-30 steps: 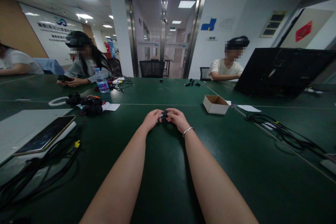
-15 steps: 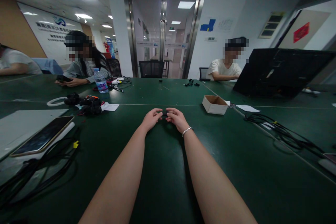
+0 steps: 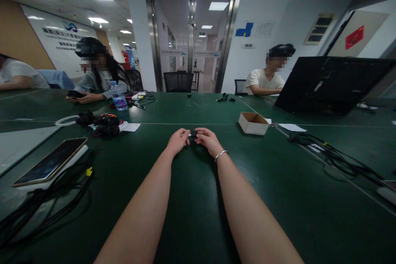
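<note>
Both my forearms stretch out over the dark green table [image 3: 192, 198]. My left hand [image 3: 177, 141] and my right hand [image 3: 208, 139] meet at the table's middle, fingers curled in a pinch round a small black part [image 3: 193, 134] held between them. A silver bracelet [image 3: 220, 154] sits on my right wrist. The part is too small to name. An open cardboard box [image 3: 253, 123] stands to the right of my hands.
A phone [image 3: 51, 161] lies on a white block at the left above black cables [image 3: 46, 202]. Black gear [image 3: 103, 123], a paper slip and a water bottle [image 3: 118, 95] lie further back. More cables [image 3: 334, 156] and a black laptop lid [image 3: 331, 84] are on the right. Other people sit across the table.
My hands stay together on the small black part, with only slight finger movement. The view shifted slightly.
</note>
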A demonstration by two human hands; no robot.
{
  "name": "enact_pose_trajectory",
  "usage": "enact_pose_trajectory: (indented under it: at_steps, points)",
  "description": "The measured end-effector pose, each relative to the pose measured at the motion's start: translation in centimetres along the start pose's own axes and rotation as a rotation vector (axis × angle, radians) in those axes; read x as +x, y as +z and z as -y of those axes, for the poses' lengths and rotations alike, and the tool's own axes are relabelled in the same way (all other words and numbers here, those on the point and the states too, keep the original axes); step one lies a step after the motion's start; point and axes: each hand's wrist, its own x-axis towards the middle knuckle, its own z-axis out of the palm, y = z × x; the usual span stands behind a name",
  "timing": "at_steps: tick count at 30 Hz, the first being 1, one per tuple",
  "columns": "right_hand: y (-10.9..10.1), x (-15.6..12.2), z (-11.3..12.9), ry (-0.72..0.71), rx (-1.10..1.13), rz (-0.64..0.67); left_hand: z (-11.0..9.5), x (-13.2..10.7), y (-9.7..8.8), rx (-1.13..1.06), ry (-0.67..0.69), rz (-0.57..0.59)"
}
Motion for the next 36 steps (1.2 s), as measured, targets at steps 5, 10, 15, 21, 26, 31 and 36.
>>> enact_pose_trajectory:
  at_steps: [5, 10, 15, 21, 26, 31, 36]
  points:
    - [0.1, -0.1, 0.1, 0.002, -0.007, 0.003, -0.4, -0.2, 0.0, 0.011, -0.013, -0.008]
    - [0.2, -0.1, 0.1, 0.01, 0.004, 0.017, -0.6, -0.3, 0.0, 0.005, -0.05, -0.026]
    - [0.2, -0.1, 0.1, 0.019, 0.009, 0.003, -1.1, -0.4, 0.1, -0.087, -0.07, -0.003]
    - [0.2, -0.1, 0.0, 0.016, 0.021, -0.018, -1.7, -0.8, 0.2, -0.105, -0.06, -0.008]
    - [0.3, -0.1, 0.1, 0.015, 0.005, -0.02, -1.4, -0.7, 0.2, -0.085, -0.08, -0.032]
    - [0.3, -0.3, 0.2, 0.001, -0.007, -0.007, -1.2, -0.6, 0.2, -0.064, -0.098, -0.036]
    - [0.3, -0.4, 0.2, 0.002, -0.007, -0.007, -1.1, -0.6, 0.1, -0.038, -0.088, -0.035]
